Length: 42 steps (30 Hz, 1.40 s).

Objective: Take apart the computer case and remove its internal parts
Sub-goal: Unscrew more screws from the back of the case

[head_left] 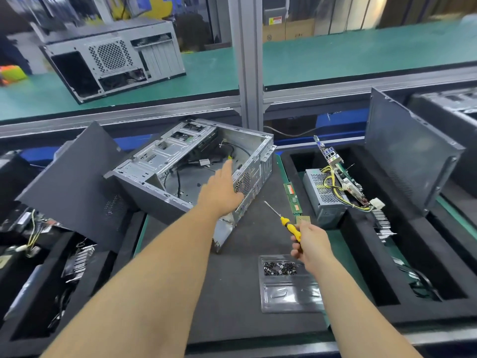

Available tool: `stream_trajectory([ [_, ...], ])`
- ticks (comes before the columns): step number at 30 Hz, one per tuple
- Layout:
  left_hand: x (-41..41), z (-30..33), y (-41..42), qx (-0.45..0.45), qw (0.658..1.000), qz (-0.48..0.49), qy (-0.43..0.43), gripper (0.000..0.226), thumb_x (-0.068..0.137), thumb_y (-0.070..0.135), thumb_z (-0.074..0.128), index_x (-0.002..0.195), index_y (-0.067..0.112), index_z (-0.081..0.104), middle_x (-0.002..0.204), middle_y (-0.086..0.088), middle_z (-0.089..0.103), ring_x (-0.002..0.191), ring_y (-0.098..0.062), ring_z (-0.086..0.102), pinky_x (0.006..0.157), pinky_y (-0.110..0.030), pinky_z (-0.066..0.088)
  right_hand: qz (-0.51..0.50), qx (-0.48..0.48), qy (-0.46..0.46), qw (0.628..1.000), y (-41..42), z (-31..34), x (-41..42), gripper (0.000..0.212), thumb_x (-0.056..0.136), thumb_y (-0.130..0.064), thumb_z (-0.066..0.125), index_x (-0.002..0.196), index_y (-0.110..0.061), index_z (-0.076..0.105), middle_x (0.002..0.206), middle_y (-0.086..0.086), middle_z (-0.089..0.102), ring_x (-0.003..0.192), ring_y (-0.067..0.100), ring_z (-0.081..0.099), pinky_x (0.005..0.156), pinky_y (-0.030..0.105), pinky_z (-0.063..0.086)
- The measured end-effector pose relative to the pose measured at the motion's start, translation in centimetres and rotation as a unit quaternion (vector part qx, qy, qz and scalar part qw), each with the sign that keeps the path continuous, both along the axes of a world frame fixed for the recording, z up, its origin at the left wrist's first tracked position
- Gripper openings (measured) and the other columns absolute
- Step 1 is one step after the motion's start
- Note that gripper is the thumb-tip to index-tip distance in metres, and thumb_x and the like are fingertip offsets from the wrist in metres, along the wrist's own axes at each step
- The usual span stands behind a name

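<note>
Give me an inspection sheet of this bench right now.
Surface: dark mat on green bench.
Job's things: open computer case, tilted, mostly stripped; power supply and motherboard in right foam tray.
Clutter: RAM stick; plastic tray of screws; side panel.
Hands: left hand open, reaching into case; right hand grips yellow screwdriver.
Cables: black leads inside case.
Surroundings: second case on far bench.

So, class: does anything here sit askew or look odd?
Yes: the open computer case sits tilted, one end propped on the left foam tray. A memory stick lies loose beside it.
</note>
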<state>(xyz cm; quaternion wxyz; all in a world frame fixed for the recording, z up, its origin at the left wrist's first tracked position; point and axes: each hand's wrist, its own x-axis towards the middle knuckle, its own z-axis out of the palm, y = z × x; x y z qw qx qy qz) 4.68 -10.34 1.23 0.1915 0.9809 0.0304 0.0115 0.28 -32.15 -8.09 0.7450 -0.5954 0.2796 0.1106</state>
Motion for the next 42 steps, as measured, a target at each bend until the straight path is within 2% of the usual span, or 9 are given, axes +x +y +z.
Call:
stream_trajectory([
  [2, 0.6, 0.0, 0.8, -0.113, 0.990, 0.023, 0.087, 0.075, 0.087, 0.018, 0.061, 0.154, 0.021, 0.026, 0.125, -0.004, 0.056, 0.099, -0.031, 0.066, 0.086, -0.048, 0.054, 0.045, -0.027, -0.013, 0.999, 0.2, 0.1, 0.1, 0.024, 0.096, -0.032, 0.062, 0.089, -0.009, 0.064, 0.064, 0.004, 0.046, 0.045, 0.013, 0.031, 0.041, 0.022, 0.029],
  [7, 1.2, -0.8, 1.4, -0.082, 0.995, 0.014, 0.064, 0.051, 0.084, 0.021, 0.060, 0.133, 0.018, 0.048, 0.111, -0.003, 0.065, 0.091, -0.025, 0.066, 0.084, -0.045, 0.056, 0.133, -0.095, -0.035, 0.986, 1.1, 0.0, 0.6, 0.026, 0.081, -0.035, 0.078, 0.082, -0.013, 0.065, 0.068, 0.006, 0.045, 0.045, 0.015, 0.031, 0.043, 0.025, 0.028],
  [12, 1.7, -2.0, 1.7, -0.058, 0.995, 0.008, 0.085, 0.052, 0.083, 0.021, 0.056, 0.129, 0.025, 0.033, 0.092, -0.009, 0.061, 0.078, -0.028, 0.064, 0.072, -0.045, 0.056, 0.161, -0.120, -0.048, 0.978, 1.8, -0.3, 1.3, 0.024, 0.079, -0.038, 0.077, 0.080, -0.017, 0.065, 0.065, 0.003, 0.049, 0.044, 0.014, 0.034, 0.043, 0.024, 0.030],
  [14, 1.9, -2.3, 1.9, -0.070, 0.994, 0.006, 0.088, 0.051, 0.084, 0.018, 0.054, 0.128, 0.028, 0.029, 0.085, -0.011, 0.060, 0.070, -0.027, 0.061, 0.060, -0.041, 0.048, 0.163, -0.116, -0.053, 0.978, 1.9, -0.4, 1.6, 0.023, 0.080, -0.036, 0.077, 0.079, -0.017, 0.066, 0.065, 0.002, 0.050, 0.045, 0.014, 0.034, 0.042, 0.023, 0.031],
  [17, 2.1, -2.5, 1.9, -0.059, 0.993, -0.004, 0.104, 0.051, 0.086, 0.016, 0.053, 0.126, 0.030, 0.024, 0.077, -0.013, 0.058, 0.065, -0.027, 0.057, 0.057, -0.039, 0.043, 0.172, -0.099, -0.053, 0.979, 2.2, -0.4, 2.0, 0.023, 0.081, -0.033, 0.079, 0.078, -0.015, 0.065, 0.065, 0.004, 0.048, 0.044, 0.013, 0.033, 0.041, 0.023, 0.029],
  [30, 2.1, -2.2, 1.8, -0.053, 0.993, 0.002, 0.105, 0.052, 0.092, 0.015, 0.054, 0.139, 0.018, 0.032, 0.093, -0.010, 0.061, 0.084, -0.026, 0.063, 0.078, -0.052, 0.056, 0.175, -0.047, -0.039, 0.983, 2.5, -1.0, 2.1, 0.020, 0.086, -0.025, 0.076, 0.079, -0.013, 0.062, 0.062, 0.003, 0.044, 0.046, 0.013, 0.027, 0.044, 0.023, 0.024],
  [33, 2.2, -2.4, 1.8, -0.049, 0.994, 0.000, 0.099, 0.049, 0.093, 0.015, 0.054, 0.137, 0.017, 0.032, 0.090, -0.009, 0.059, 0.081, -0.024, 0.061, 0.075, -0.049, 0.054, 0.171, -0.026, -0.040, 0.984, 2.6, -1.2, 2.1, 0.021, 0.086, -0.023, 0.076, 0.079, -0.012, 0.060, 0.061, 0.003, 0.041, 0.047, 0.014, 0.026, 0.045, 0.025, 0.022],
  [37, 2.1, -2.3, 1.8, -0.050, 0.994, -0.007, 0.099, 0.038, 0.094, 0.016, 0.055, 0.126, 0.015, 0.034, 0.082, -0.010, 0.055, 0.070, -0.022, 0.055, 0.059, -0.039, 0.044, 0.171, -0.010, -0.044, 0.984, 2.7, -1.7, 1.7, 0.019, 0.089, -0.022, 0.072, 0.079, -0.012, 0.060, 0.060, 0.002, 0.042, 0.047, 0.013, 0.026, 0.044, 0.023, 0.024],
  [42, 2.0, -1.7, 1.9, -0.046, 0.992, -0.022, 0.119, 0.031, 0.098, 0.015, 0.053, 0.120, 0.012, 0.032, 0.087, -0.013, 0.054, 0.072, -0.023, 0.051, 0.060, -0.038, 0.042, 0.158, -0.128, -0.097, 0.974, 2.8, -1.2, 1.7, 0.015, 0.091, -0.019, 0.059, 0.081, -0.014, 0.069, 0.058, 0.000, 0.051, 0.051, 0.015, 0.040, 0.049, 0.029, 0.037],
])
